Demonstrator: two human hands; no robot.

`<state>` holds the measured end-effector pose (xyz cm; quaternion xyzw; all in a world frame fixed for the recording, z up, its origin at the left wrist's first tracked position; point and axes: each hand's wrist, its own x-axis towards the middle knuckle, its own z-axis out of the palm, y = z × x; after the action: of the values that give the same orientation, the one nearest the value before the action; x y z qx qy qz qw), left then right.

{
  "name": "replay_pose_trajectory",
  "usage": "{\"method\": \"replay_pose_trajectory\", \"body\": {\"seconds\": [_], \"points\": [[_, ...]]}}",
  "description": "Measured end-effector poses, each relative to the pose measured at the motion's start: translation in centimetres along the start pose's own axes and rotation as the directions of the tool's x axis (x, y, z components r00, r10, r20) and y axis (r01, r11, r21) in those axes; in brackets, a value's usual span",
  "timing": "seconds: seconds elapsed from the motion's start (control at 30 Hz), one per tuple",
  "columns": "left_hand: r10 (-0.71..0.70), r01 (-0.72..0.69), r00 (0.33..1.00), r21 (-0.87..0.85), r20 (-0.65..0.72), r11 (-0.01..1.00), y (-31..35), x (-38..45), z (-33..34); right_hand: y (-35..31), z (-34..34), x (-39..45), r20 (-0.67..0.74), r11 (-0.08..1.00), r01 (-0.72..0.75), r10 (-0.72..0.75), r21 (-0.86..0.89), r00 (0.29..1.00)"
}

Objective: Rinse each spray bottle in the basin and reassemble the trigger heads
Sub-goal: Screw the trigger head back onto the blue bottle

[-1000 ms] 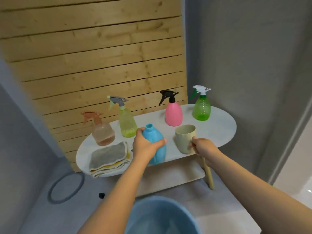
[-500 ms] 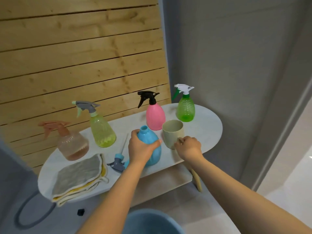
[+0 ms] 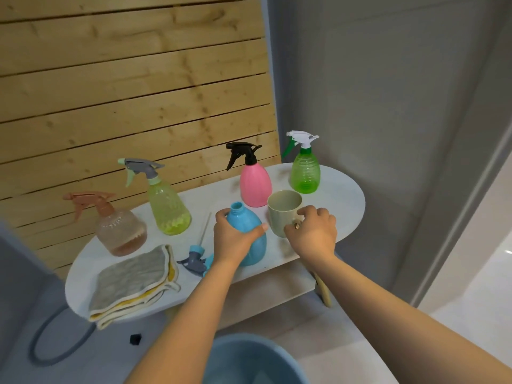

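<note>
My left hand (image 3: 235,239) grips the blue bottle (image 3: 249,231), which stands open-necked on the white oval table (image 3: 340,200). Its grey and blue trigger head (image 3: 195,257) lies on the table to the left, tube pointing away. My right hand (image 3: 313,231) curls round the handle of the beige cup (image 3: 282,209) just right of the bottle. Behind stand a pink bottle (image 3: 255,187) with a black head, a green bottle (image 3: 304,170) with a white head, a yellow bottle (image 3: 166,206) and a brownish bottle (image 3: 119,228). The blue basin (image 3: 249,358) sits on the floor below.
A folded grey and yellow cloth (image 3: 130,284) lies on the table's near left end. A wooden slat wall (image 3: 133,92) backs the table and a grey wall stands to the right. A grey hose loop (image 3: 50,342) and a small black cap (image 3: 135,338) lie on the floor.
My right hand has closed round the cup's handle from its near side. The view shifted right and down, bringing the detached trigger head into sight. My left hand stays on the blue bottle.
</note>
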<state>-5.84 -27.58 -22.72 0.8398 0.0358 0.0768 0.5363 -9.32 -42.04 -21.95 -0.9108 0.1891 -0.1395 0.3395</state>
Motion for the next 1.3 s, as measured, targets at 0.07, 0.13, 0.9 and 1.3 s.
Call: {"method": "replay_pose_trajectory", "body": {"seconds": [0.07, 0.13, 0.9, 1.3], "points": [[-0.048, 0.046, 0.996, 0.030, 0.080, 0.999, -0.5, 0.1, -0.9, -0.5, 0.2, -0.3, -0.004, 0.992, 0.074, -0.074, 0.104, 0.997], [-0.100, 0.081, 0.981, 0.114, 0.167, 0.990, -1.2, 0.1, -2.2, -1.2, 0.4, -0.8, 0.028, 0.971, 0.119, -0.128, 0.206, 0.991], [-0.149, 0.058, 0.983, 0.591, 0.107, 0.805, -6.3, 0.1, -8.3, -3.2, 2.4, -3.2, 0.164, 0.947, 0.189, -0.236, 0.258, 0.958], [-0.179, 0.177, 0.983, 0.059, 0.030, 0.983, 0.2, -4.3, -17.2, -5.5, 2.0, -3.8, 0.254, 0.818, 0.468, -0.557, 0.335, 0.791]]}}
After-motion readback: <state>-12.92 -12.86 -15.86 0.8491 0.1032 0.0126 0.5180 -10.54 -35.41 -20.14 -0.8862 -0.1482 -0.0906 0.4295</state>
